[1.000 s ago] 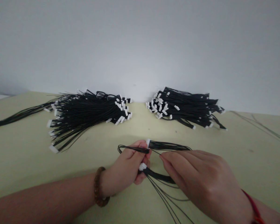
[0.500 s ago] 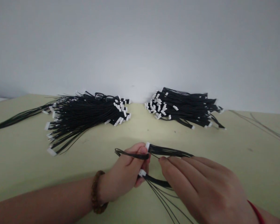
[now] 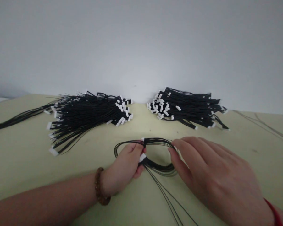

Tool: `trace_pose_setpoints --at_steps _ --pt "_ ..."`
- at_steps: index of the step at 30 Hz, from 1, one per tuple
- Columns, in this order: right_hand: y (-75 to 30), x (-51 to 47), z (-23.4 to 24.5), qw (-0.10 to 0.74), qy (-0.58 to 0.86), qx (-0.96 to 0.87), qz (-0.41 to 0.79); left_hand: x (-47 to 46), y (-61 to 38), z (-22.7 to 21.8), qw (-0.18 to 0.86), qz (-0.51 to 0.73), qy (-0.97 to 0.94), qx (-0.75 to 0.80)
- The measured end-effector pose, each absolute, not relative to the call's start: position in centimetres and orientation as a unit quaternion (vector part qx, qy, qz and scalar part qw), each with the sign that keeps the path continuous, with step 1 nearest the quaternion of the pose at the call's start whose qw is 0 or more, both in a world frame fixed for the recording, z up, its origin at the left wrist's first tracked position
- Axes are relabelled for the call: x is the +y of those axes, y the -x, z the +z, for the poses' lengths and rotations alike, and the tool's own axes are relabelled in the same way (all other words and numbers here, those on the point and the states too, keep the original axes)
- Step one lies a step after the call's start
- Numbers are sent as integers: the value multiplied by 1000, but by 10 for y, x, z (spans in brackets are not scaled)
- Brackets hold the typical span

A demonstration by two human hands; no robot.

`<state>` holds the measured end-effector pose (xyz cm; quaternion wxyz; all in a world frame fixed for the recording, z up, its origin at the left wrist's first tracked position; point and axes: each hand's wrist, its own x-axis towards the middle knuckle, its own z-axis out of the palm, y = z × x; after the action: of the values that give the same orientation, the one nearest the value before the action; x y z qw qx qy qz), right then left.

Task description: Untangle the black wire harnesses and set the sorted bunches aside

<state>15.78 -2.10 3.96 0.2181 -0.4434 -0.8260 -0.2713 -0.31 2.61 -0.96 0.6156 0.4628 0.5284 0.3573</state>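
Note:
A looped black wire harness (image 3: 158, 165) with white connectors is held above the table. My left hand (image 3: 126, 164) is closed round its connector end, with one white connector (image 3: 142, 157) showing beside the fingers and another at the top of the loop. Wires bow out on both sides of that hand. My right hand (image 3: 209, 169) pinches the right bend of the loop between thumb and fingers; the fingertips partly hide the wires. Several loose wires (image 3: 165, 191) trail from the harness towards the front edge of the view.
A pile of black harnesses (image 3: 85, 111) with white connectors lies back left, and eyeglasses (image 3: 105, 96) rest at its rear. A second pile (image 3: 191, 105) lies back right. Thin loose wires (image 3: 261, 124) lie far right. A pale wall (image 3: 141, 47) rises behind the table.
The wires have been drawn into a rounder loop, and the left-hand bend is wider. My right hand has moved up and right, from over the wires to the loop's right bend.

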Motion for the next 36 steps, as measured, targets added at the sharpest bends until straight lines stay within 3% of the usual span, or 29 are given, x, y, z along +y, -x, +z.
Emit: trace_pose_setpoints --at_steps 9,22,25,29,31,36 --pt "-133 -25 6 142 515 -844 34 27 2 -5 657 371 -389 529" --pt "-139 -16 18 125 551 -813 138 26 2 -1 654 363 -397 532" --pt "-142 -13 24 178 552 -789 203 26 2 -4 654 363 -398 531" --pt "-159 -3 42 246 442 -662 553 27 3 -5 650 360 -408 530" --pt "-171 4 51 268 363 -613 649 27 4 -4 646 364 -405 534" --pt "-192 18 64 471 366 -628 500 26 3 -4 641 368 -395 545"
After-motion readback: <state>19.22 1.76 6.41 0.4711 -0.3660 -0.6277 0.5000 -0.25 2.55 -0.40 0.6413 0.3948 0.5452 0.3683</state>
